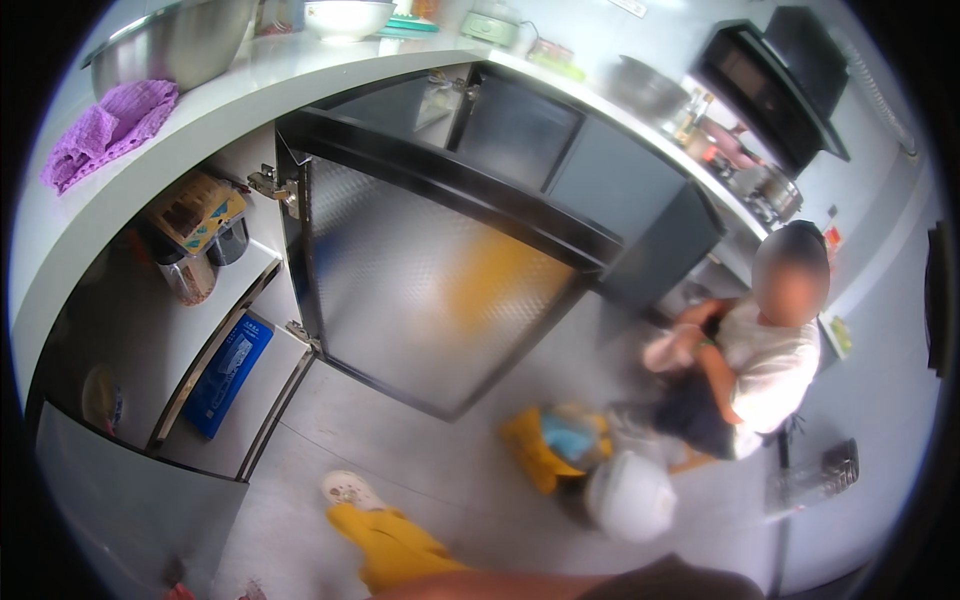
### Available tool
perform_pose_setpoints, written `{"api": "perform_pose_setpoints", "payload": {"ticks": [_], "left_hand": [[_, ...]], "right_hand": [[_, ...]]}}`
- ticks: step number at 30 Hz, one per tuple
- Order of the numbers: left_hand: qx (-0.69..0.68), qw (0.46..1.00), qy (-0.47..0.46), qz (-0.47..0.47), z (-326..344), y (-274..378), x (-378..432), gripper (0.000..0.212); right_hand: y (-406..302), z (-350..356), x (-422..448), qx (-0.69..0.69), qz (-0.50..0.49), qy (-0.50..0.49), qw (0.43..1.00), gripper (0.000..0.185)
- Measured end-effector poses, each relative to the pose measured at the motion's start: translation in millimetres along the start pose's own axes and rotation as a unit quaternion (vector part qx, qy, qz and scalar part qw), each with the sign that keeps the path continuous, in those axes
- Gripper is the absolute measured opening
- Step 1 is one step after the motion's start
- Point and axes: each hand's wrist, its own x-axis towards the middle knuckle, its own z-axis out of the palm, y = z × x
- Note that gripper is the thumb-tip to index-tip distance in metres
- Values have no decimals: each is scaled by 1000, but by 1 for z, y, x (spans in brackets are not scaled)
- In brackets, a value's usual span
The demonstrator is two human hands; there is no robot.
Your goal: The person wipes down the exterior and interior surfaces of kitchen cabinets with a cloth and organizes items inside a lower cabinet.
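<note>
Both of my hands are out of view. Before me a lower kitchen cabinet stands with its glazed, dark-framed door swung out. On its upper shelf sit a clear jar with dark lid, a second dark jar and a printed carton above them. A flat blue packet leans on the lower level. My foot in a pale clog, below yellow fabric, is on the floor. A strip of bare skin crosses the bottom edge; which limb, I cannot tell.
A purple cloth, steel basin and white bowl rest on the counter. Right, a person sits low, hands around a blurred pinkish thing. A yellow bag and white container stand on the floor.
</note>
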Motion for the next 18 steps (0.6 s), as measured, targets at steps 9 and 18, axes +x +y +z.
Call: {"api": "perform_pose_setpoints", "payload": {"ticks": [9,18], "left_hand": [[442,858,103,241,-38,11,-44,32],[567,742,252,254,-13,-4,-85,31]], "right_hand": [[1,-44,9,22,-13,-197,980,21],[23,-71,2,66,-68,-231,968,20]]}}
